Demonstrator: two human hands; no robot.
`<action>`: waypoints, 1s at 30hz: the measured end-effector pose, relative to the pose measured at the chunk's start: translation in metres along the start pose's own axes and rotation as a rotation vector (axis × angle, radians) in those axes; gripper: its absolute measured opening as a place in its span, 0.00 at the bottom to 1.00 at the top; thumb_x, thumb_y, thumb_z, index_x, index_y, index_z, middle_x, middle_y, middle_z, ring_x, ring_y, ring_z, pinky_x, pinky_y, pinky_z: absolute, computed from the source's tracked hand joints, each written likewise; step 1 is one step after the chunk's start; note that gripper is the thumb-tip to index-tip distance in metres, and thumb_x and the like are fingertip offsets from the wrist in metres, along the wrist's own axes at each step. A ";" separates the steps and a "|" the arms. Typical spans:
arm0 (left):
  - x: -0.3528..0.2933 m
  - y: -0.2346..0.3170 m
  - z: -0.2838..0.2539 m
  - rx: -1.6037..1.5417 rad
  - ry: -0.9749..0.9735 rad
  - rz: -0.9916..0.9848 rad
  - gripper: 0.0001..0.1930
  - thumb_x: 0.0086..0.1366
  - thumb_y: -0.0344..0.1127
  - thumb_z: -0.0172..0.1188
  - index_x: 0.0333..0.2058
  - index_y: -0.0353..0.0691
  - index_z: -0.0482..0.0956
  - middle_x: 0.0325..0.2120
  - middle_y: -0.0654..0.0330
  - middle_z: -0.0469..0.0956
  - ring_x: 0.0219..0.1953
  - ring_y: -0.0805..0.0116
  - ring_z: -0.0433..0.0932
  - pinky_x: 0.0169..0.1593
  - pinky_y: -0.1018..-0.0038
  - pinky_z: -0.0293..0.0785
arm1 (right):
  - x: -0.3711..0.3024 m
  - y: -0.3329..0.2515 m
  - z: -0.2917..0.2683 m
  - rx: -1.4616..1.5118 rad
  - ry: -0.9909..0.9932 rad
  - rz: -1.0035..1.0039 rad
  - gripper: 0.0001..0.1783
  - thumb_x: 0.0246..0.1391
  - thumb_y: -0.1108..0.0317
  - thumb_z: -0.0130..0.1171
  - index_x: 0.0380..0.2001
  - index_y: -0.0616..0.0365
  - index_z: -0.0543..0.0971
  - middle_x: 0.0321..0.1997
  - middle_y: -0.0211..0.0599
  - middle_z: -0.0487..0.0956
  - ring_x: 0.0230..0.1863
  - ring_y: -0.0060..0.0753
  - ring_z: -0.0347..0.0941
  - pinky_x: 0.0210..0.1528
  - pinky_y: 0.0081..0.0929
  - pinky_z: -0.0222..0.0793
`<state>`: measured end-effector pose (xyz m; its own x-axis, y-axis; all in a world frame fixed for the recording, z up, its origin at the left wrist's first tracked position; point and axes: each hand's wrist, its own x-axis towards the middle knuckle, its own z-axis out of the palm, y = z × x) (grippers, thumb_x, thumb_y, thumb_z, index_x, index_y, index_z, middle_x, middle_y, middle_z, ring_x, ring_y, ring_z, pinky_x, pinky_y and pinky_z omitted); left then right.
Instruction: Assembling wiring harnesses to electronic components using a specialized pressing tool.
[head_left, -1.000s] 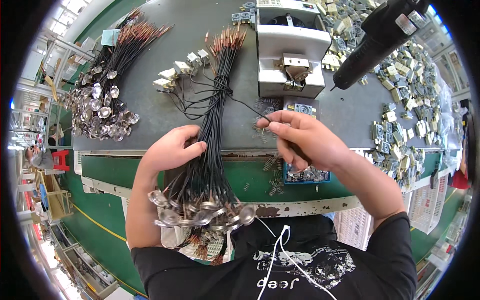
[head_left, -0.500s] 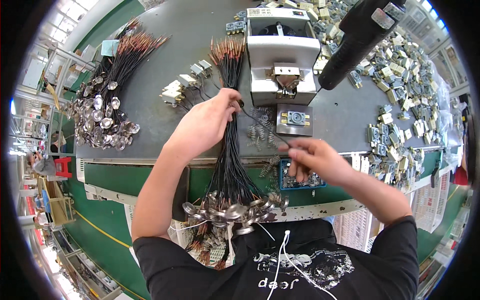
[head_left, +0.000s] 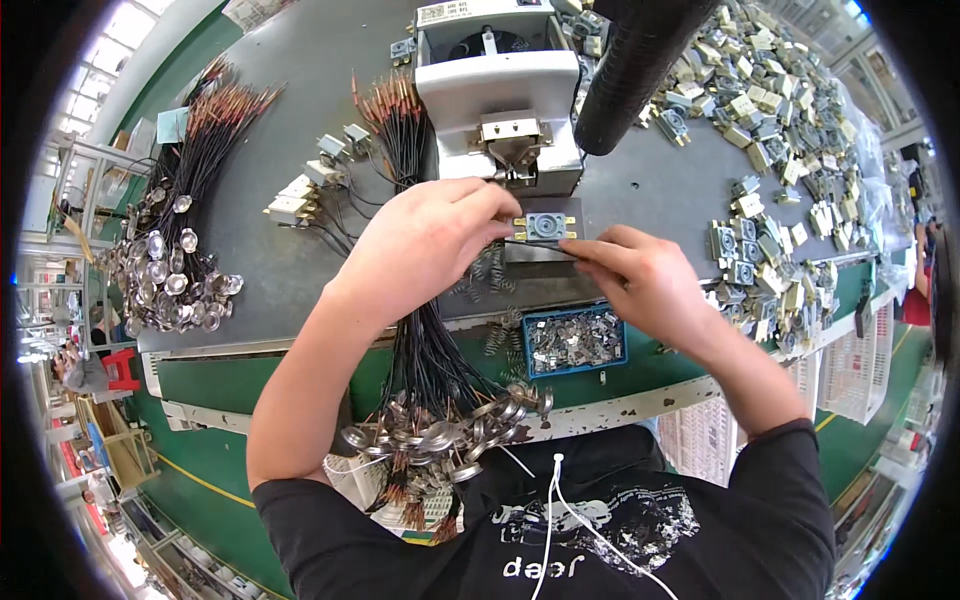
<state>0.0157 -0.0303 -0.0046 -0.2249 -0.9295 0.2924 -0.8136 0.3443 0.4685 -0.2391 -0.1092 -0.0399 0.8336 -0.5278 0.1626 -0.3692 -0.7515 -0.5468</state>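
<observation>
The right hand (head_left: 645,280) pinches a black wire (head_left: 541,246) between thumb and fingers, and the wire runs leftward from that grip to the left hand (head_left: 425,235), whose fingers curl inward; whether they pinch it too, I cannot tell. Just beyond the wire, between the two grips, a grey connector (head_left: 546,226) lies on a metal plate (head_left: 572,206). Farther beyond stands a silver machine (head_left: 500,90); nearer the body are a blue bin (head_left: 575,371) of metal parts (head_left: 578,340) and, below the left hand, a wire bundle (head_left: 422,350) with round caps (head_left: 437,437)
</observation>
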 end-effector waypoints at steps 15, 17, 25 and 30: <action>0.010 0.000 0.017 0.006 0.041 0.050 0.07 0.62 0.33 0.66 0.37 0.40 0.80 0.32 0.58 0.80 0.36 0.55 0.81 0.41 0.63 0.78 | 0.009 0.014 0.002 -0.014 0.121 0.027 0.13 0.52 0.68 0.72 0.41 0.56 0.82 0.42 0.39 0.84 0.36 0.44 0.82 0.38 0.37 0.79; 0.013 0.000 0.025 0.002 0.047 0.067 0.07 0.62 0.33 0.66 0.36 0.40 0.79 0.31 0.58 0.80 0.36 0.55 0.81 0.41 0.63 0.78 | 0.003 0.001 -0.009 0.181 -0.051 0.106 0.12 0.54 0.67 0.71 0.40 0.58 0.83 0.36 0.41 0.85 0.35 0.43 0.83 0.38 0.34 0.78; 0.020 0.000 0.039 0.151 -0.019 0.114 0.05 0.62 0.31 0.66 0.34 0.40 0.79 0.31 0.60 0.81 0.34 0.56 0.82 0.39 0.64 0.78 | -0.011 -0.005 0.001 0.292 -0.080 0.155 0.14 0.56 0.65 0.70 0.43 0.57 0.83 0.29 0.44 0.84 0.31 0.43 0.83 0.36 0.35 0.77; 0.019 0.000 0.042 0.140 -0.010 0.092 0.05 0.61 0.31 0.64 0.35 0.40 0.78 0.31 0.58 0.77 0.33 0.57 0.81 0.37 0.65 0.79 | -0.005 -0.007 -0.004 0.247 -0.158 0.146 0.15 0.56 0.63 0.70 0.45 0.55 0.84 0.28 0.43 0.83 0.30 0.45 0.82 0.34 0.36 0.76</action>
<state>-0.0110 -0.0534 -0.0338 -0.3064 -0.8964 0.3202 -0.8560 0.4066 0.3191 -0.2428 -0.1027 -0.0334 0.8400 -0.5402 -0.0514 -0.3947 -0.5433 -0.7410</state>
